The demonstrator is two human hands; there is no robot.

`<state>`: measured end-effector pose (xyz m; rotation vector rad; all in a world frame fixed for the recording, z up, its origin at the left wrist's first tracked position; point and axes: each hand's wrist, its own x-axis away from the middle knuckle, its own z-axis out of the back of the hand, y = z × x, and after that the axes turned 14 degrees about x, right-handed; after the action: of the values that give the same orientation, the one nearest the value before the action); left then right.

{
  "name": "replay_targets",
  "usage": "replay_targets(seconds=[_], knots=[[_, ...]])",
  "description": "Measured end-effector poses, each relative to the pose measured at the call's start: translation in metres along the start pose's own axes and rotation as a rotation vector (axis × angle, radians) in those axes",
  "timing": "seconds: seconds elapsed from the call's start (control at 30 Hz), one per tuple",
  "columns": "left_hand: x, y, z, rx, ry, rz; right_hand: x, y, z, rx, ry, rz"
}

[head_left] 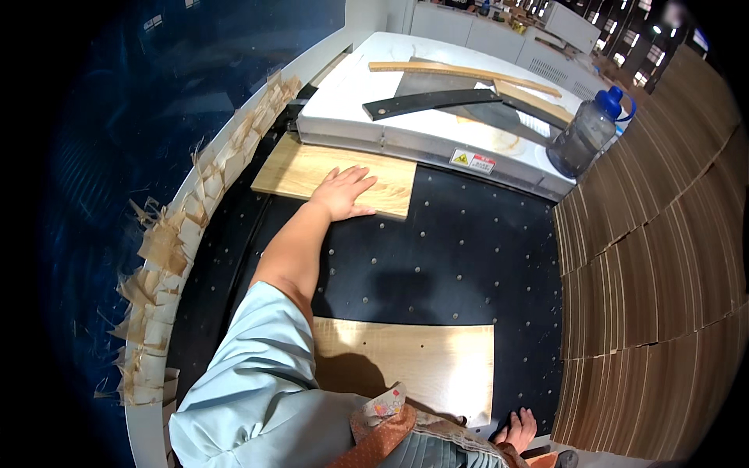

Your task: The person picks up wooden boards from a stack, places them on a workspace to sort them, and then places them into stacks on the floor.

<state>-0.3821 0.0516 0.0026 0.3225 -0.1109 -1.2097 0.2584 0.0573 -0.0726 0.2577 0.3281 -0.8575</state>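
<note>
Head view: a black tabletop dotted with small pale studs is stretching across the middle, bearing two boards.
Blue surface: dark and glossy, it is filling the left side, beyond a pale frame where ragged brown tape is sticking out.
Cardboard stack: brown sheets are rising in layers along the tabletop's right side.
White unit: it is standing across the far end, carrying a wooden strip and a dark bar.
Near board: pale and wood-grained, it is lying flat close to the person's body, partly covered by clothing, with two small dark holes showing.
Far board: also wood-grained, it is lying flat at the white unit's front, toward the left.
Bottle: greyish and see-through with a blue lid, it is standing on the unit's right front corner.
Left hand: it is pressing palm-down on the far board, fingers spread, grasping nothing.
Right hand: it is resting just beside the near board's lower right corner; its underside is hidden, so I cannot tell whether it is grasping anything.
</note>
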Motion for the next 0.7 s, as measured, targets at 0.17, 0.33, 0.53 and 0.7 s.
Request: replay_targets(seconds=[0.17,0.33,0.53,0.7], knots=[[0.003,-0.020,-0.001,-0.007,-0.009,-0.012,-0.008,-0.010,0.003,-0.020,0.048,0.001],[0.002,0.011,0.006,0.045,-0.083,0.236,-0.016,-0.014,0.010,-0.002,0.108,0.057],[0.010,0.094,-0.024,0.147,-0.054,0.329,-0.015,-0.017,0.010,-0.020,0.105,0.015],[0.006,0.077,-0.019,0.177,-0.026,0.378,-0.024,-0.029,0.022,-0.079,0.146,-0.025]])
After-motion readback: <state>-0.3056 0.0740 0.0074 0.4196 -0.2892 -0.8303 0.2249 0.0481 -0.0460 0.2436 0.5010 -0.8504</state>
